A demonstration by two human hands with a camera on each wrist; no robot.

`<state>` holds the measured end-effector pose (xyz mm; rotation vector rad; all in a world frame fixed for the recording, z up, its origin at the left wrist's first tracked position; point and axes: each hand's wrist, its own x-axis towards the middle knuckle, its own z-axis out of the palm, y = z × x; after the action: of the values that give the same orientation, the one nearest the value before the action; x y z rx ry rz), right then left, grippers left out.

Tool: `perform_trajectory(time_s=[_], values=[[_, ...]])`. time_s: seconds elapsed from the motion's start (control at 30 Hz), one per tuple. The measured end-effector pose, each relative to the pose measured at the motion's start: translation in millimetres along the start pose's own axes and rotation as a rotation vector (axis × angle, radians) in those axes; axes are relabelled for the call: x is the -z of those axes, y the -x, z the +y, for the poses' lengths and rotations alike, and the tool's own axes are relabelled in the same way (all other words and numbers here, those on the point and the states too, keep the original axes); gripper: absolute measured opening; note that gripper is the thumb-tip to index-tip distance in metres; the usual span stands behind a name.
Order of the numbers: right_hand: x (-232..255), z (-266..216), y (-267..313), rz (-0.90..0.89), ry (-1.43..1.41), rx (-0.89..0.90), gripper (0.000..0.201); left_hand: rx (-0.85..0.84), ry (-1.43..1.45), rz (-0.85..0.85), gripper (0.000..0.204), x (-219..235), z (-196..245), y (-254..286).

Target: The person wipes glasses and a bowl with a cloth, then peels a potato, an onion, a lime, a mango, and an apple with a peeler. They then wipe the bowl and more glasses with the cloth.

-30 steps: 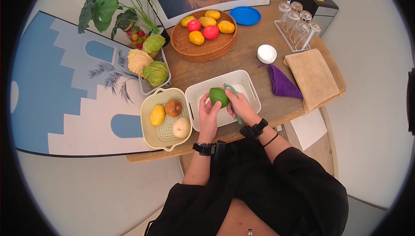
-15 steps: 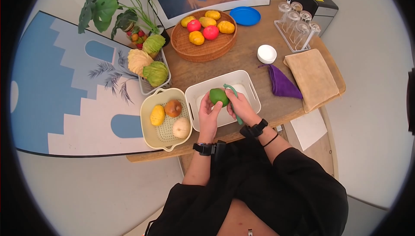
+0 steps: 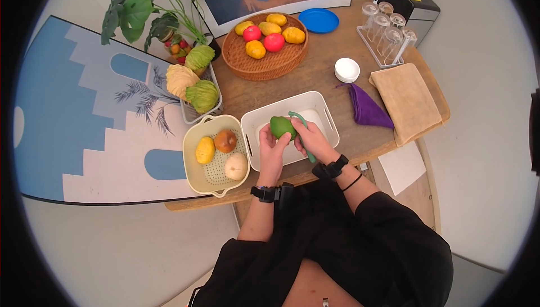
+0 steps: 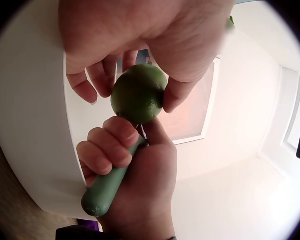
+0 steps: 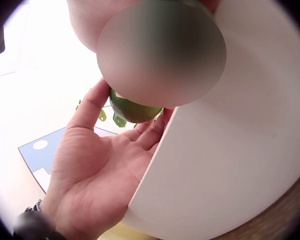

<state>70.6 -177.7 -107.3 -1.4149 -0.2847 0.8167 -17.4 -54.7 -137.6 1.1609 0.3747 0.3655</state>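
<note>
Over the white plastic tub [image 3: 323,117], my left hand [image 3: 272,152] holds a round green fruit [image 3: 282,127] between thumb and fingers. My right hand [image 3: 315,141] grips a green-handled peeler [image 4: 110,182], three fingers curled round its handle in the left wrist view. The metal end of the peeler is right at the near side of the fruit there. In the right wrist view a blurred patch hides most of the right hand and the peeler; the lower part of the green fruit [image 5: 135,111] shows beneath it, with a small pale spot.
A cream colander [image 3: 193,180] with several fruits stands left of the tub. Behind are a wicker basket [image 3: 264,71] of fruit, a blue plate [image 3: 319,20] and white bowls [image 3: 347,70]. A purple cloth [image 3: 368,107], brown cloth [image 3: 406,102] and glass rack [image 3: 388,40] lie right.
The green fruit has tilted and shifted slightly left in my left hand. The peeler's head has moved a little left and down with my right hand; both hands keep their hold.
</note>
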Motion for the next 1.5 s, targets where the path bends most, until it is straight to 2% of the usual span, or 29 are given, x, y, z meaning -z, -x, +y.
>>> perform_trajectory(time_s=[0.17,0.23,0.33,0.47,0.53,0.63,0.73,0.87,1.03,1.13,1.27,1.33,1.5], values=[[0.7,-0.7,-0.9,0.006,-0.001,-0.002,0.05,0.028,-0.077,-0.041,0.05,0.5,7.4,-0.7],[1.0,0.5,-1.7,0.028,0.011,-0.01,0.05,-0.018,0.045,-0.032,0.05,-3.5,7.7,0.6],[0.2,-2.1,-1.3,0.028,0.004,-0.012,0.05,0.002,0.176,-0.045,0.048,-3.5,7.0,2.1],[-0.1,-0.4,-1.2,0.03,0.025,-0.029,0.05,0.009,0.134,-0.028,0.046,-4.1,5.6,2.4],[-1.1,-1.1,-0.3,0.007,0.007,-0.004,0.05,-0.056,0.031,-0.036,0.054,-2.9,3.7,-0.5],[-0.1,0.1,-1.2,0.002,0.009,-0.001,0.05,-0.032,0.001,-0.036,0.056,-1.2,5.1,-1.8],[-0.7,-1.2,-0.3,0.02,0.019,0.013,0.05,-0.032,0.058,-0.032,0.051,-2.7,6.0,-0.7],[-0.4,-2.2,-1.8,0.013,-0.003,-0.004,0.05,-0.042,0.108,-0.025,0.054,-4.4,6.4,1.2],[-0.6,-0.4,-2.0,0.02,-0.009,0.006,0.051,-0.049,0.075,-0.031,0.059,-5.0,5.7,4.8],[-1.3,-0.3,-0.9,0.028,-0.013,0.034,0.051,-0.105,-0.052,-0.023,0.057,-4.3,6.8,1.8],[0.2,3.6,-5.0,0.039,-0.009,0.032,0.051,-0.112,-0.048,-0.036,0.055,-4.3,8.3,-0.1],[-0.5,4.8,-4.9,0.056,-0.013,0.027,0.051,-0.024,-0.014,-0.025,0.053,-5.4,11.3,0.6],[-0.1,2.7,-3.4,0.03,0.001,0.003,0.051,-0.025,0.038,-0.012,0.05,-7.6,11.4,3.4]])
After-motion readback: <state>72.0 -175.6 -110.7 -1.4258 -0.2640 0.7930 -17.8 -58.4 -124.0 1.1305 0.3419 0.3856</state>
